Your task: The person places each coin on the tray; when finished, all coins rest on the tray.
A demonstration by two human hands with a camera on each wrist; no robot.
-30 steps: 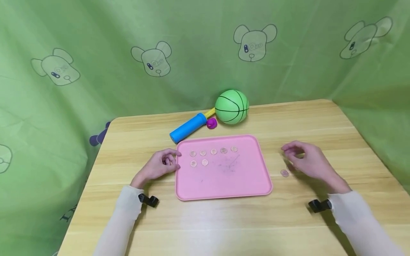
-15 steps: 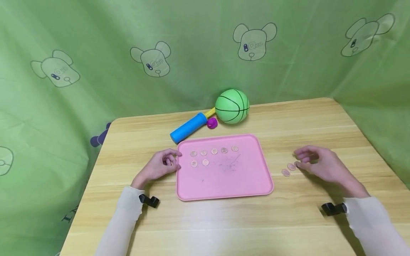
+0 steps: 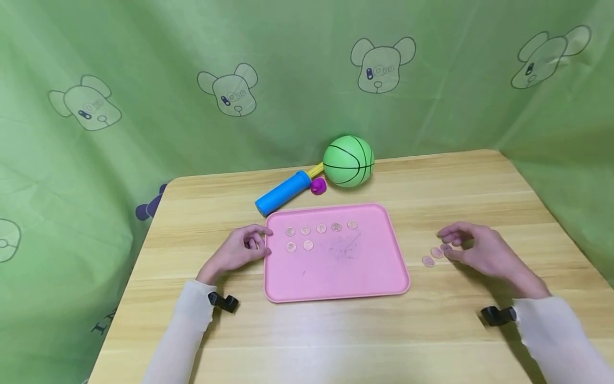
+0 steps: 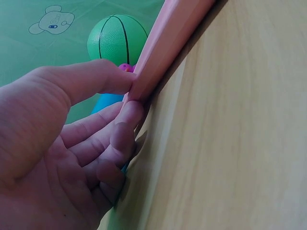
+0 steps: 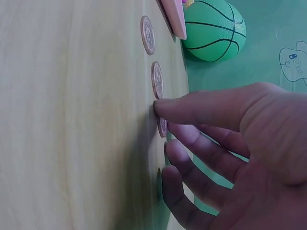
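Note:
My left hand (image 3: 242, 247) holds the left rim of a pink tray (image 3: 336, 274); the left wrist view shows thumb and bent index finger against its edge (image 4: 165, 48). Several copper coins lie on the tray in two rows, the back row ending at a coin (image 3: 352, 225). On the table right of the tray, three coins run in a slanting line: a near coin (image 3: 428, 261), a middle coin (image 3: 436, 253) and a far coin (image 5: 163, 127). My right hand (image 3: 482, 250) hovers over the far coin, thumb touching it and partly covering it, other fingers loosely bent.
Behind the tray lie a blue pump (image 3: 283, 193) with a yellow end, a small purple rubber toy (image 3: 318, 186) and a green ball (image 3: 348, 161) with black lines. Green cloth (image 3: 297, 133) hangs behind the wooden table (image 3: 336, 341).
My right hand has shifted right along the coins, uncovering the middle and then the far coin, and has edged slightly back left since half a second ago. My left hand stays at the tray.

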